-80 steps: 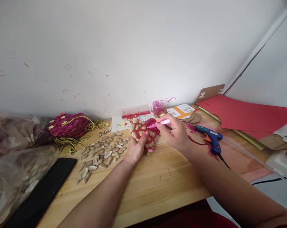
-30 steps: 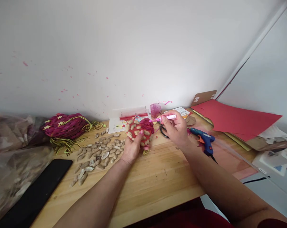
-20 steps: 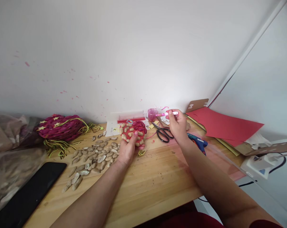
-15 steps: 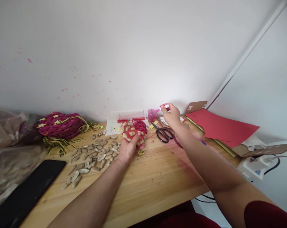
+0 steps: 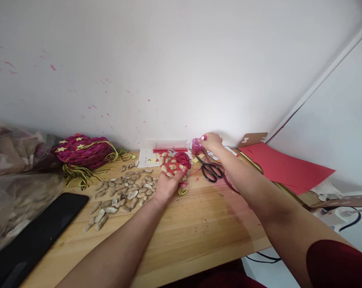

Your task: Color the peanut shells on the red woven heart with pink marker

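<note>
My left hand is closed on the lower edge of a round red disc, thumb on its face. Whole peanut shells and a patch of crimson, bumpy decoration cover the disc, and a yellow-green string hangs below. To the right, by the wall, my right hand is closed on a slim white-and-pink stick, mostly hidden by the fingers. Its lower end is at the mouth of a small translucent pink jar; I cannot make out its tip. Black-handled scissors lie just in front of the jar.
Loose peanut shells spread left of my left hand. Behind them lies a magenta braided bundle with stars and yellow-green cords. A black phone and plastic bags are at left, red paper sheets at right.
My right hand has lowered the stick from beside and above the pink jar to its mouth. My left hand still holds the disc. The whole view has shifted slightly.
</note>
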`<act>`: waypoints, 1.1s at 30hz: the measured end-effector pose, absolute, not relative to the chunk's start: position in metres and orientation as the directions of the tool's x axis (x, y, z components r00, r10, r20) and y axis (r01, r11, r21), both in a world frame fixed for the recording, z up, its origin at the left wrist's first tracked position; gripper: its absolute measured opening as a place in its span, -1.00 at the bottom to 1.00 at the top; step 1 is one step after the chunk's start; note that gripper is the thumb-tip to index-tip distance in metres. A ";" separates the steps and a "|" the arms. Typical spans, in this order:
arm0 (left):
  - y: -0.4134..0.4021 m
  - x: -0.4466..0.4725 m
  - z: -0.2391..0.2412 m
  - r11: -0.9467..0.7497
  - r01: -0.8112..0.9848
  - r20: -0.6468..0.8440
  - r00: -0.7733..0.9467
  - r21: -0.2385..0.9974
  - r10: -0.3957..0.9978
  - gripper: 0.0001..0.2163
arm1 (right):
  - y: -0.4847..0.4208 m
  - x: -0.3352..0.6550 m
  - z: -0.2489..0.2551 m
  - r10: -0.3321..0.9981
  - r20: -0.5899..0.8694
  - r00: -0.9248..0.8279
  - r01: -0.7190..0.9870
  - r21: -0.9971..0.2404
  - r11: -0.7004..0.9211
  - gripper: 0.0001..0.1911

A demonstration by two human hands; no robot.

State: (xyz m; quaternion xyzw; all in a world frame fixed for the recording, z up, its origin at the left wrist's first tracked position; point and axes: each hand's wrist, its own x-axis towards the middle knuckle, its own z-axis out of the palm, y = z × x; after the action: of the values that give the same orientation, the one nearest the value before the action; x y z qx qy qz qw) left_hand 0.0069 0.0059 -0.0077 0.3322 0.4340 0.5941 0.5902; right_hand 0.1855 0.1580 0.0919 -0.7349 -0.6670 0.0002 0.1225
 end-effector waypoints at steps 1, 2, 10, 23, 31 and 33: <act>0.006 0.007 -0.009 0.070 -0.415 -0.115 -0.084 0.907 0.990 -0.59 | 0.158 0.185 0.092 0.981 0.165 0.106 0.982 -0.172 -0.077 -0.68; 0.007 0.007 -0.009 0.069 -0.417 -0.115 -0.087 0.906 0.990 -0.59 | 0.158 0.185 0.091 0.981 0.168 0.100 0.984 -0.164 -0.073 -0.68; 0.004 0.008 -0.003 0.081 -0.401 -0.127 -0.090 0.912 0.988 -0.62 | 0.156 0.186 0.094 0.976 0.206 0.064 0.988 -0.153 -0.032 -0.69; 0.004 0.008 -0.003 0.094 -0.409 -0.138 -0.080 0.908 0.987 -0.69 | 0.134 0.198 0.099 0.908 0.399 0.127 0.899 -0.432 0.065 -0.68; 0.001 0.009 -0.001 0.097 -0.362 -0.129 -0.065 0.927 0.989 -0.68 | 0.070 0.195 0.075 0.853 0.463 0.240 0.266 -0.876 0.401 -0.52; -0.001 0.009 -0.003 0.066 -0.300 -0.086 -0.054 0.952 0.995 -0.67 | 0.048 0.182 0.070 0.867 0.461 0.188 0.106 -0.887 0.449 -0.54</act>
State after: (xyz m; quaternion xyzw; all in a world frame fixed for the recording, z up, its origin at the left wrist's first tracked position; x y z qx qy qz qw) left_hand 0.0091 -0.0008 -0.0035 0.3824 0.4540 0.5665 0.5716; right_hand 0.1818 0.0479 0.0697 -0.4320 -0.5631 0.2985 0.6382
